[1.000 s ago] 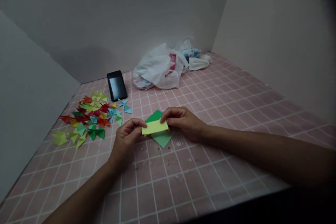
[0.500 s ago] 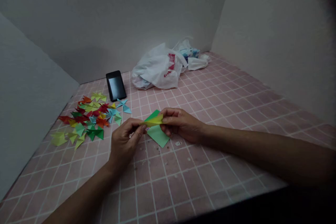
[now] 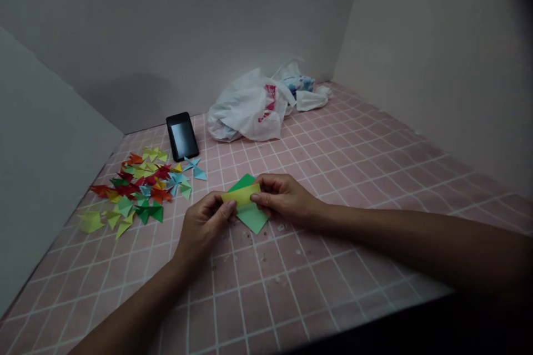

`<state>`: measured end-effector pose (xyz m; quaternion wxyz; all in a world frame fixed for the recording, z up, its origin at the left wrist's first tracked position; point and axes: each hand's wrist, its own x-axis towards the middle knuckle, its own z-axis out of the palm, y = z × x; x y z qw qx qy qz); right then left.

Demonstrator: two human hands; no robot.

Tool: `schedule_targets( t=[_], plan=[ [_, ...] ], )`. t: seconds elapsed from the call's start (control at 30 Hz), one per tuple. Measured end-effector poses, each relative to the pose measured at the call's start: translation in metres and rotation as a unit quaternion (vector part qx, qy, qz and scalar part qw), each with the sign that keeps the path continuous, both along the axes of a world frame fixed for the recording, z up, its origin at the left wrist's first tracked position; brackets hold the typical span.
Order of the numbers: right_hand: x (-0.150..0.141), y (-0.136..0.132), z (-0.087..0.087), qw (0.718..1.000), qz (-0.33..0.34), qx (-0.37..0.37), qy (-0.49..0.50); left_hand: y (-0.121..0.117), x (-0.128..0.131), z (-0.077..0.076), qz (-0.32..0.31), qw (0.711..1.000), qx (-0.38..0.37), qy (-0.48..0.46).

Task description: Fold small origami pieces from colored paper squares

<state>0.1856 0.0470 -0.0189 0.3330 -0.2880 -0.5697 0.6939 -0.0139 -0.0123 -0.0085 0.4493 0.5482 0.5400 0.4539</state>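
Observation:
A yellow piece of paper, folded into a flat strip, is stretched between my two hands. My left hand pinches its left end between thumb and fingers. At the right end, my right hand grips it with the thumb on the near face and the fingers behind. Below the strip, green paper sheets lie on the tiled-pattern surface, a darker green corner showing behind the strip and a lighter one in front. The strip covers their middle.
Many folded paper pieces in red, orange, yellow, green and blue lie spread at the left. A black phone lies behind them. White plastic bags rest near the back wall. Small scraps dot the pink checked surface.
The yellow paper has turned from a narrow, pointed-looking shape to a broader flat strip facing me. My right thumb has shifted onto its face, and my left hand has moved slightly.

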Motion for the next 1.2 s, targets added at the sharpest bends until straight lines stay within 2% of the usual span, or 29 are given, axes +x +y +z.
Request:
schedule_targets(
  t=[0.3,0.87,1.2],
  plan=[
    [0.0004,-0.0015,0.0041,1.0,0.006,0.007,-0.013,-0.0006,0.0017,-0.0003,-0.007,0.998,0.02,0.066],
    [0.0018,-0.001,0.0016,1.0,0.005,0.018,-0.02,-0.0007,0.0024,0.0051,0.0,0.994,0.041,0.105],
    [0.0013,-0.002,0.0005,1.0,0.005,-0.009,-0.018,-0.0018,0.0052,0.008,0.009,0.994,0.036,0.103]
  ],
)
